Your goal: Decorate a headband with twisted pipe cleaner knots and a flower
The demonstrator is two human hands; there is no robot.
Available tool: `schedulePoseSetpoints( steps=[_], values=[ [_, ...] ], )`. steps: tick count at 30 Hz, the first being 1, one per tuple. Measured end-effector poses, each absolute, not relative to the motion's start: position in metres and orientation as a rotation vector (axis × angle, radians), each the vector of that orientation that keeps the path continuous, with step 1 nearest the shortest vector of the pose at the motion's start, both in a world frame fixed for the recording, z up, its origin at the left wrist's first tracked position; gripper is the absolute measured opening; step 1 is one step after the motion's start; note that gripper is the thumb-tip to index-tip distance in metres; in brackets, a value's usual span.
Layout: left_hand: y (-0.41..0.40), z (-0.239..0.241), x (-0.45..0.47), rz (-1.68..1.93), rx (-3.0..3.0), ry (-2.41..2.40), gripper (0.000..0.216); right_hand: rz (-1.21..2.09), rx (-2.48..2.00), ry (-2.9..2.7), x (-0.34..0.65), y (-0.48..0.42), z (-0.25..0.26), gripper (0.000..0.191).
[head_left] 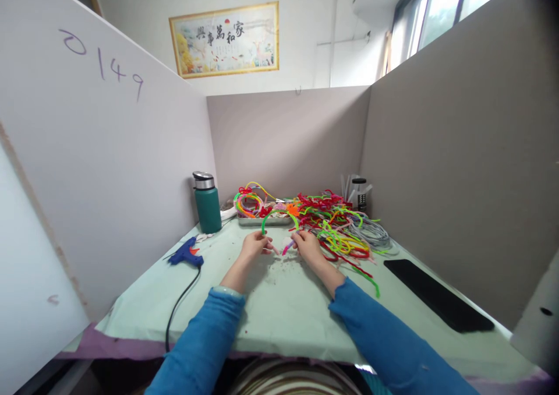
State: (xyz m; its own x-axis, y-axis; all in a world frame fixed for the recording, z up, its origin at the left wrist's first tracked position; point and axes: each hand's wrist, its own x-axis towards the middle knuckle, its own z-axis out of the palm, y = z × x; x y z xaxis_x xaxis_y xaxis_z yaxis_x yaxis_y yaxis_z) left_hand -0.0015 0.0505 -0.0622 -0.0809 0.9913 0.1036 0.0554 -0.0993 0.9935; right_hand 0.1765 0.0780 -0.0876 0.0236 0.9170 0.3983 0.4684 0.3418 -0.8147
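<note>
A headband [264, 225] wrapped in fuzzy coloured pipe cleaner arches between my hands over the middle of the table. Its arch is green to yellow-green, and its two free ends, pale pink on the left and purple to bright pink on the right, point toward each other. My left hand [254, 244] is closed on the left arm of the band. On the other side, the fingers of my right hand [308, 247] pinch the right arm near its purple part. Behind the arch, an orange fuzzy piece [292, 209] shows by the tray.
A metal tray [251, 222] holds coloured rings and small fuzzy pieces. Right of it spreads a tangled heap of pipe cleaners [345, 243]. A blue glue gun [187, 253] with its cord and a green bottle [207, 205] stand left. A black phone-like slab [437, 295] lies right. Partitions enclose the table.
</note>
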Motion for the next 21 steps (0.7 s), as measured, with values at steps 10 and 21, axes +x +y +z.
schedulePoseSetpoints(
  steps=[10,21],
  values=[
    [0.0542,-0.0642,-0.0033,1.358,1.196,1.217,0.01,0.565,-1.222,-1.587,0.1756,0.0766,-0.0866,0.033],
    [0.051,-0.0631,-0.0024,1.341,1.242,1.165,0.017,0.574,-1.219,-1.568,0.1764,0.078,-0.0868,0.032]
  ],
)
